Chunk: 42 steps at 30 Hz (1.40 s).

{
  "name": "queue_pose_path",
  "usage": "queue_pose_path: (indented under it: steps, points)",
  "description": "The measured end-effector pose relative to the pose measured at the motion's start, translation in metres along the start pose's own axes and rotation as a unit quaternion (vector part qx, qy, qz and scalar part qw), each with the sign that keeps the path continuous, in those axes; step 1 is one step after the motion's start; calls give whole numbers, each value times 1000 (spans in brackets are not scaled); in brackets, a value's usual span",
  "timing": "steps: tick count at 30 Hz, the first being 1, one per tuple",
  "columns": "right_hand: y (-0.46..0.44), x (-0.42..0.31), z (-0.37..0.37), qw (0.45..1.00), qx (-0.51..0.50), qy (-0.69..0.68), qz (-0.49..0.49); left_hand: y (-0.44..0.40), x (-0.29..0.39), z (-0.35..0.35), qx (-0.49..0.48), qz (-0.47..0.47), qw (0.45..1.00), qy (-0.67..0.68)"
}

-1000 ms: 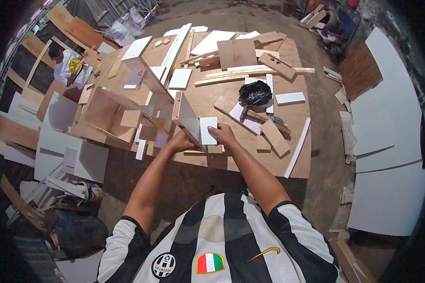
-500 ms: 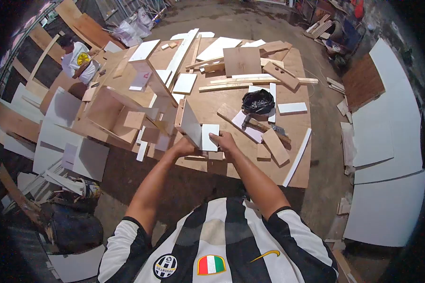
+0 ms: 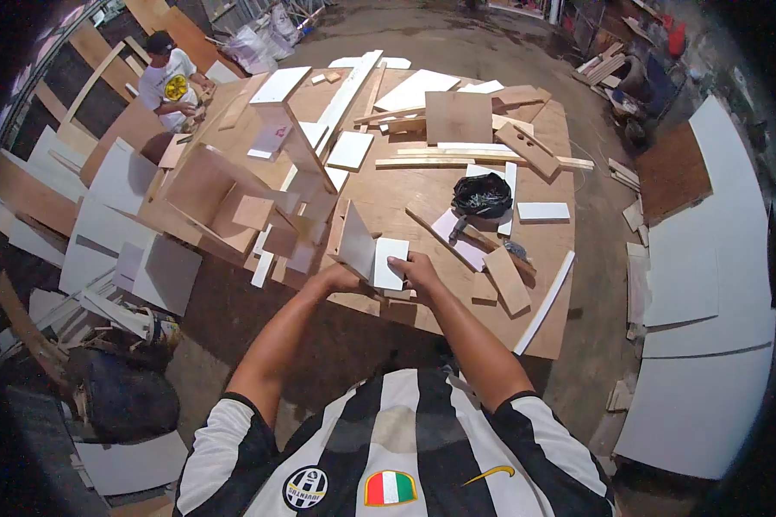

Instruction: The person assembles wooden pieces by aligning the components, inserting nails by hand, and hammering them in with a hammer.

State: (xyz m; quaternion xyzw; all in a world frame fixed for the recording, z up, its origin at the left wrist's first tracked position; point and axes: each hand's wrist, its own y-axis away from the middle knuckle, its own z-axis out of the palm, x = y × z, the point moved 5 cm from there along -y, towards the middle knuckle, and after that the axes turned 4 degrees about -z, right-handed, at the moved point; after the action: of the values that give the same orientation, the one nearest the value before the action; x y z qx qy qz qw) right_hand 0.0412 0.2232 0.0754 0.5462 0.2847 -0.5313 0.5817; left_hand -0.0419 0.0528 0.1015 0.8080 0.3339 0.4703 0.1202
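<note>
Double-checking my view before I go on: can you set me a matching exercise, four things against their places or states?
1. Right hand
2. Left hand
3. Black bag
4. Hammer

A. Open, small shiny pieces inside
B. At the lower end of the taller panel
C. Lying on the bag's near side
D. Thumb on the small white board

Pairs: 1-D, 2-B, 3-A, 4-C

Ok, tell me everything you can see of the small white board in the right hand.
The small white board is flat and rectangular, perhaps coated wood, its smooth-looking white face turned up toward the camera. The right hand grips its right side, thumb on top. Its left side looks to meet the standing panel, by the table's near edge. Its underside is hidden.
</note>
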Motion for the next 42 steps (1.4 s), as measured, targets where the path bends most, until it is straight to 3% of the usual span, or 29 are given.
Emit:
queue_pose_path:
  steps: [35, 39, 42]
  points:
    - [26, -17, 3, 998, -41, 48, 9, -10, -42, 29, -69, -47, 996, -35]
    - [27, -18, 1, 998, -45, 22, 41, -12, -37, 26, -20, -12, 997, -70]
    - [20, -11, 2, 995, -93, -15, 45, -4, -3, 18, 123, 132, 973, -145]
